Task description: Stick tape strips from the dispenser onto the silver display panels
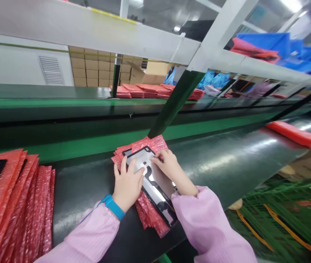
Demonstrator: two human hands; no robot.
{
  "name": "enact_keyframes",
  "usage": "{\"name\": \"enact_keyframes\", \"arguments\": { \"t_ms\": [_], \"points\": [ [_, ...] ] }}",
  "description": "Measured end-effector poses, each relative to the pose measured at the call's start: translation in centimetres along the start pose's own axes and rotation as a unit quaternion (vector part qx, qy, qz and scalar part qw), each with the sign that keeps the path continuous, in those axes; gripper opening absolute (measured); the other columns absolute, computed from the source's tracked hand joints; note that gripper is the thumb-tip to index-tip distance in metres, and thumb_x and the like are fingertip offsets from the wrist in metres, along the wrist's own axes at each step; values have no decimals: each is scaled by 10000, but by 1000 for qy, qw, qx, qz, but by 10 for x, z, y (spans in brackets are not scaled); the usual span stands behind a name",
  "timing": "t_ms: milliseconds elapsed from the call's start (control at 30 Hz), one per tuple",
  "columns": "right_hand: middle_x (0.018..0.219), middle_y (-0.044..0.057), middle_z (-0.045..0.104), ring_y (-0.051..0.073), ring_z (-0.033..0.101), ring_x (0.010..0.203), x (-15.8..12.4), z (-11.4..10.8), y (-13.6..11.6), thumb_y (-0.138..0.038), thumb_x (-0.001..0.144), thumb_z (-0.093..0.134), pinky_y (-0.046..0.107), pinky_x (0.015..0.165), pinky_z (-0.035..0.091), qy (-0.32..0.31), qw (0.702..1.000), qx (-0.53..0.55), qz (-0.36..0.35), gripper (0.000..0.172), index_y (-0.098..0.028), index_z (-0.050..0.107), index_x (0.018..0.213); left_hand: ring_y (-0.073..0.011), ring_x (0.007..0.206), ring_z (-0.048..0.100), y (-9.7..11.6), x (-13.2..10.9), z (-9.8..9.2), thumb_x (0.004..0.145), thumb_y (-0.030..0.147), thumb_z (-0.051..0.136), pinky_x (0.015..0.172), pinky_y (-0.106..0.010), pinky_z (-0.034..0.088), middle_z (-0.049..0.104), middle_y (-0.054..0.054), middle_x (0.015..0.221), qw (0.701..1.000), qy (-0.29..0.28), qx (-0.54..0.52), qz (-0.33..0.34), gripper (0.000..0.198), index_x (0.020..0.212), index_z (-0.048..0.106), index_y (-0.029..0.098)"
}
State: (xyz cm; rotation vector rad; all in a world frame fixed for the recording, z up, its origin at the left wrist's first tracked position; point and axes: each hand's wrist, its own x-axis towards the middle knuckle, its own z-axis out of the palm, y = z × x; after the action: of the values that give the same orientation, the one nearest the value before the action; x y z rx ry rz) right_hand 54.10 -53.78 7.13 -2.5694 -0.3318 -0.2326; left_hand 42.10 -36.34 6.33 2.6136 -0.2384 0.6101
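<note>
Panel [156, 188]: aslant on red bubble bags [150, 212], lower end near the bench's [84, 182] front edge.
Left hand [128, 182]: spread open across the panel's left edge.
Right hand [169, 164]: fingers bunched over the panel — grip cannot be told.
Bench: surface stretches between bags and left-hand stack [29, 204].

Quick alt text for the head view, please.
Left hand and right hand at a flat, black-edged panel, which lies on red pouches on a dark bench. A bigger pouch stack sits at the picture's left edge.
</note>
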Motion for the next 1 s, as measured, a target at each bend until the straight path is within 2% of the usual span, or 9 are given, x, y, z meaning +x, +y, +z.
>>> {"name": "enact_keyframes", "arguments": {
  "t_ms": [100, 200, 267, 367, 500, 633, 833, 933, 1000],
  "points": [
    [845, 69, 599, 263, 579, 852, 2, -15, 12, -278, 796, 591, 386, 818, 424, 31, 999, -11, 37, 75, -206, 590, 820, -309, 1188, 456, -6, -14, -8, 888, 153, 465, 1004, -544, 368, 562, -116, 1196, 990, 29, -129, -53, 230, 1012, 648, 216],
    [734, 44, 581, 253, 579, 754, -2, -27, 25, -370, 792, 598, 352, 704, 425, 30, 996, -15, 77, 157, -214, 594, 784, -220, 911, 537, -15, -26, -7, 882, 204, 429, 866, -401, 445, 558, -71, 928, 929, 6, -328, -172, 126, 861, 552, 189],
    [703, 30, 579, 234, 574, 670, -6, -31, 30, -427, 752, 638, 323, 610, 406, 21, 994, -11, 105, 224, -211, 595, 787, -181, 745, 534, -20, -31, -2, 886, 263, 418, 741, -331, 455, 531, -20, 774, 890, -35, -401, -212, 141, 773, 481, 205],
    [676, 22, 595, 207, 565, 586, -9, -33, 29, -426, 701, 670, 296, 536, 379, 3, 992, 6, 129, 248, -202, 585, 765, -143, 604, 503, -21, -35, 5, 882, 304, 426, 625, -271, 425, 509, 23, 647, 867, -82, -439, -221, 180, 728, 449, 214],
    [685, 15, 598, 210, 587, 679, -9, -38, 16, -358, 740, 592, 296, 621, 422, -6, 995, 41, 90, 143, -217, 574, 722, -120, 543, 494, -18, -36, 4, 877, 322, 457, 577, -246, 404, 563, 21, 636, 838, -120, -476, -235, 184, 735, 475, 207],
    [697, 10, 608, 195, 586, 661, -12, -42, 3, -378, 810, 514, 297, 638, 440, -17, 994, 78, 75, 161, -224, 525, 763, -102, 477, 464, -15, -35, 7, 868, 331, 502, 525, -231, 383, 562, 35, 592, 812, -139, -506, -256, 185, 736, 486, 202],
    [607, 18, 644, 199, 587, 525, -16, -43, -24, -304, 663, 700, 288, 538, 438, -96, 983, 123, 98, 177, -202, 584, 750, -84, 446, 382, -8, -31, 27, 817, 345, 615, 472, -208, 317, 410, 82, 502, 795, -72, -524, -297, 312, 646, 387, 219],
    [621, 25, 635, 213, 597, 615, -15, -54, -42, -298, 707, 608, 303, 626, 462, -52, 988, 125, 70, 115, -218, 574, 631, -88, 468, 381, -4, -31, 21, 834, 402, 590, 485, -207, 334, 376, 86, 528, 789, -3, -538, -297, 319, 678, 376, 224],
    [693, 25, 642, 224, 611, 725, -17, -66, -53, -352, 755, 523, 308, 695, 480, -9, 989, 136, 51, 158, -230, 562, 662, -101, 545, 444, -4, -35, 4, 863, 443, 539, 540, -214, 384, 441, 62, 610, 783, 50, -552, -280, 285, 744, 405, 221]
  ]
}}
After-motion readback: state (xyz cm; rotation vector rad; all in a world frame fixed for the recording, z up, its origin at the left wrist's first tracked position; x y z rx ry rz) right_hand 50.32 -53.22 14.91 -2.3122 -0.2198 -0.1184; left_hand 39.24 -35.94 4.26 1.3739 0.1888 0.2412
